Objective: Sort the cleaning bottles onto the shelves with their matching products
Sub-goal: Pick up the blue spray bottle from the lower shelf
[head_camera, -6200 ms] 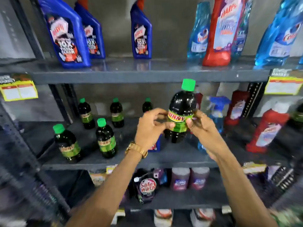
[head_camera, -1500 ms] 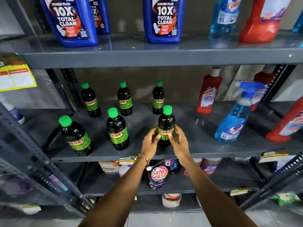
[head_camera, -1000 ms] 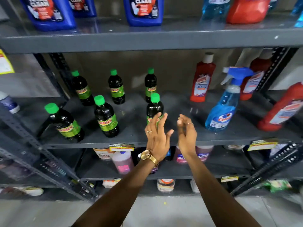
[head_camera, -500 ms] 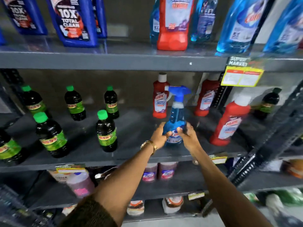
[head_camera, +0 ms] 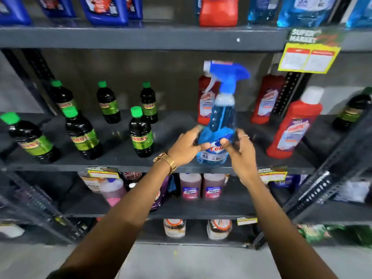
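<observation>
Head camera, looking at the grey rack, and I take the blue spray bottle (head_camera: 218,125) as my landmark. It stands upright at the front of the middle shelf (head_camera: 124,164), trigger head at the top, blue liquid inside, a label on its lower body.

I have both hands on it. My left hand (head_camera: 186,148) wraps the lower body from the left, thumb lying across the front next to the label, a gold watch (head_camera: 166,161) on that wrist. My right hand (head_camera: 239,150) closes in from the right, thumb on the front and fingers curling round the far side, a ring on one finger. Whether the base touches the shelf I cannot tell from here.

Just behind the spray bottle, a red bottle (head_camera: 205,101) with a white cap. To its right, two more red bottles, the nearer one (head_camera: 295,125) leaning a little. Well to its left, a group of dark bottles with green caps, the closest one (head_camera: 141,133) near my left hand. Far right of it, another dark bottle (head_camera: 352,111), blurred.

Above the spray bottle, on the top shelf, blue and red containers, cropped. A yellow price tag (head_camera: 309,59) hangs up and to its right. Below it, pink bottles (head_camera: 202,187).
</observation>
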A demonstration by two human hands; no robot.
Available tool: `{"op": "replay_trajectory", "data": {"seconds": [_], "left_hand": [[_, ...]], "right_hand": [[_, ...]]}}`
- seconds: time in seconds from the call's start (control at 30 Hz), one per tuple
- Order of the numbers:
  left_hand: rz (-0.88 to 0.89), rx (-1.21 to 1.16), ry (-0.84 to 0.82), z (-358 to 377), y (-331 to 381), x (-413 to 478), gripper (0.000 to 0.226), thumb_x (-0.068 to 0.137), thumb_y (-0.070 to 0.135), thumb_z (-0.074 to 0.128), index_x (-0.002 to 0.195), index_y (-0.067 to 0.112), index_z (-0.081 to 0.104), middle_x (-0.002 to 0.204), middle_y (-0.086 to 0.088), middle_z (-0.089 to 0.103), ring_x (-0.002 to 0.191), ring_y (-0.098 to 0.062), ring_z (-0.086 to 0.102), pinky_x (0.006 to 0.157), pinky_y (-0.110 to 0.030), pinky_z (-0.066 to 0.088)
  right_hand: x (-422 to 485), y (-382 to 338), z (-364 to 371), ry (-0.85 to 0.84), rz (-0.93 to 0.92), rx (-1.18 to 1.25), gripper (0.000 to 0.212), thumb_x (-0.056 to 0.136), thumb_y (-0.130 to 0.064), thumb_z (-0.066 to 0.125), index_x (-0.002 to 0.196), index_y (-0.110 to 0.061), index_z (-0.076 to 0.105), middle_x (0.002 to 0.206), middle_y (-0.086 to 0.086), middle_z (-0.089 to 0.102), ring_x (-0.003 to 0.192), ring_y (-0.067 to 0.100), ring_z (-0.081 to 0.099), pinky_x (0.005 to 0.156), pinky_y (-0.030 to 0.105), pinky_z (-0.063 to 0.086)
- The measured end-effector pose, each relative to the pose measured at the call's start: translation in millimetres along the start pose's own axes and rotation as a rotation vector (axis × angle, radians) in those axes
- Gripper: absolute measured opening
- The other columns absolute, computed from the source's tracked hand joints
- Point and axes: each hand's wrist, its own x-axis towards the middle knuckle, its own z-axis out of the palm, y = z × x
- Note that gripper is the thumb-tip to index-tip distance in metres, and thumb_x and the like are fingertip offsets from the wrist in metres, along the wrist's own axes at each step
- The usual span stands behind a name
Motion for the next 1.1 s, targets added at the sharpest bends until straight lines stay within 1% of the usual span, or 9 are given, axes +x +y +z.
{"op": "replay_trajectory", "data": {"seconds": [0.07,0.2,0.33,0.43,0.53,0.63,0.83,1.0,1.1], "left_hand": [[0.078,-0.007,0.035,-22.1,33.5,-15.2,0.044,0.077,0.039,0.064,0.117,0.027,0.05,0.116,-0.002,0.069,0.107,-0.015,0.066,0.099,-0.045,0.051],[0.258,-0.057,0.151,-81.0,103.4,-33.3,0.038,0.085,0.022,0.06,0.122,0.021,0.051,0.112,0.004,0.067,0.098,-0.002,0.066,0.088,-0.024,0.054],[0.392,-0.054,0.282,-136.3,154.8,-29.6,0.035,0.088,0.025,0.056,0.122,0.021,0.051,0.12,0.0,0.064,0.111,-0.011,0.063,0.098,-0.033,0.051],[0.481,-0.026,0.412,-177.8,186.0,-11.2,0.03,0.089,0.026,0.053,0.119,0.022,0.051,0.118,0.001,0.063,0.107,-0.007,0.062,0.098,-0.029,0.05],[0.457,-0.003,0.529,-207.8,191.2,15.9,0.036,0.091,0.021,0.05,0.126,0.011,0.05,0.123,-0.006,0.062,0.111,-0.017,0.061,0.103,-0.036,0.048],[0.335,0.081,0.616,-225.2,174.6,42.3,0.054,0.082,0.039,0.051,0.129,0.013,0.049,0.131,-0.013,0.059,0.12,-0.028,0.057,0.106,-0.049,0.043],[0.193,0.097,0.622,-221.9,160.8,68.6,0.048,0.093,0.021,0.042,0.14,0.016,0.037,0.14,-0.011,0.052,0.127,-0.026,0.049,0.111,-0.041,0.037],[0.169,0.126,0.678,-224.5,168.6,76.3,0.044,0.098,0.012,0.037,0.141,0.019,0.034,0.112,0.001,0.054,0.097,-0.015,0.053,0.083,-0.027,0.04],[0.206,0.2,0.724,-225.9,165.3,78.4,0.049,0.096,0.012,0.044,0.144,0.015,0.031,0.132,-0.008,0.054,0.113,-0.023,0.055,0.094,-0.032,0.043]], "right_hand": [[-6.8,-39.9,-3.9,0.002,-0.114,0.021,0.026,0.091,-0.022,0.06,0.115,-0.016,0.054,0.106,-0.003,0.067,0.094,-0.007,0.063,0.084,0.013,0.05],[-0.8,-134.0,0.0,0.029,-0.31,0.095,0.031,0.093,-0.028,0.057,0.12,-0.013,0.055,0.112,0.005,0.068,0.104,0.011,0.065,0.089,0.024,0.052],[31.5,-210.2,10.7,0.027,-0.486,0.168,0.024,0.092,-0.032,0.056,0.11,-0.017,0.056,0.109,0.009,0.07,0.103,0.018,0.067,0.091,0.041,0.054],[71.4,-258.2,28.8,0.052,-0.555,0.212,0.03,0.092,-0.03,0.057,0.107,-0.004,0.057,0.101,0.008,0.07,0.094,0.016,0.068,0.087,0.04,0.055],[109.5,-286.6,52.7,0.048,-0.538,0.227,0.028,0.091,-0.027,0.057,0.105,-0.003,0.056,0.097,0.006,0.064,0.09,0.015,0.061,0.088,0.04,0.053],[139.4,-289.1,75.3,0.043,-0.487,0.117,0.024,0.091,-0.022,0.058,0.101,0.0,0.055,0.1,0.015,0.062,0.096,0.028,0.061,0.091,0.044,0.049],[169.3,-273.3,101.5,0.078,-0.401,-0.011,0.03,0.094,-0.023,0.053,0.104,0.004,0.052,0.108,0.026,0.063,0.102,0.039,0.059,0.088,0.047,0.046],[185.2,-278.8,108.6,0.061,-0.373,-0.014,0.031,0.095,-0.023,0.049,0.115,0.001,0.05,0.117,0.025,0.062,0.11,0.038,0.059,0.094,0.045,0.047],[182.2,-279.8,102.5,0.032,-0.391,-0.062,0.04,0.096,-0.031,0.047,0.124,-0.003,0.048,0.12,0.022,0.063,0.112,0.037,0.06,0.097,0.049,0.049]]}}
